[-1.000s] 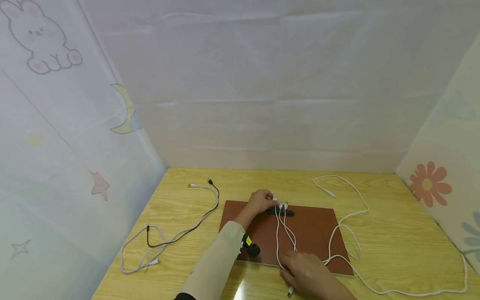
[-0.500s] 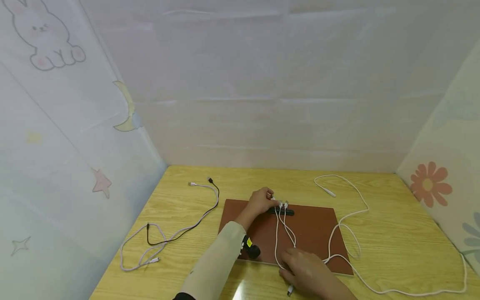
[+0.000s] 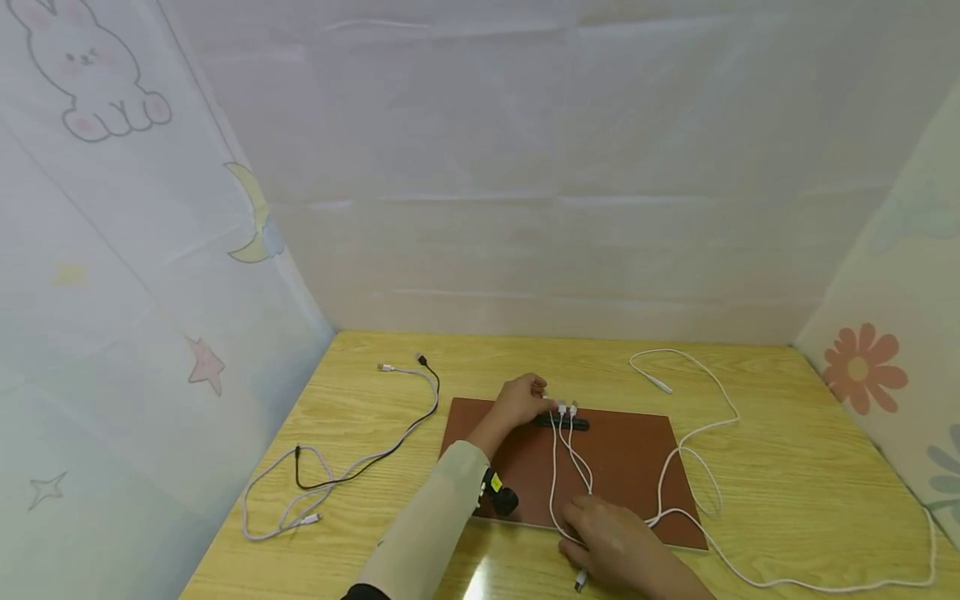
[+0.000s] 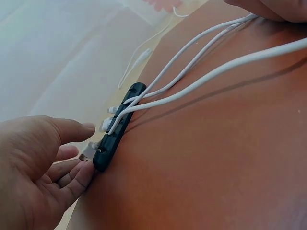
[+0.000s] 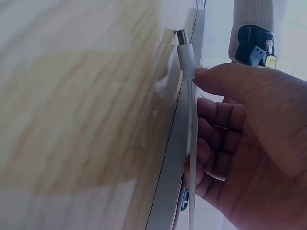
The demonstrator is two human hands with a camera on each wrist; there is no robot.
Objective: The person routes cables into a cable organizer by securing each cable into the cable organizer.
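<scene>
My left hand (image 3: 521, 402) reaches to the left end of a black cable holder strip (image 4: 109, 148), fixed along the far edge of a brown board. In the left wrist view its fingertips touch a white USB plug (image 4: 87, 152) from below. The thumb stays apart above the plug, fingers loosely bent. Two more white plugs (image 4: 106, 124) stick out behind the strip, and white cables (image 4: 192, 48) run from it toward my right hand (image 3: 611, 542). At the board's near edge, that hand holds a white cable (image 5: 192, 124) with curled fingers, thumb tip against its small metal-tipped plug (image 5: 186, 57).
The brown board (image 3: 630, 458) lies on a wooden table (image 3: 787, 467). A lilac cable and a black cable (image 3: 390, 450) lie tangled on the left. Long white cable loops (image 3: 720, 425) spread to the right. Printed curtains (image 3: 562, 167) enclose the table behind and at both sides.
Little differs. My left hand has edged slightly, and the white plug at its fingertips shows less in the head view. The right hand has stayed at the near edge.
</scene>
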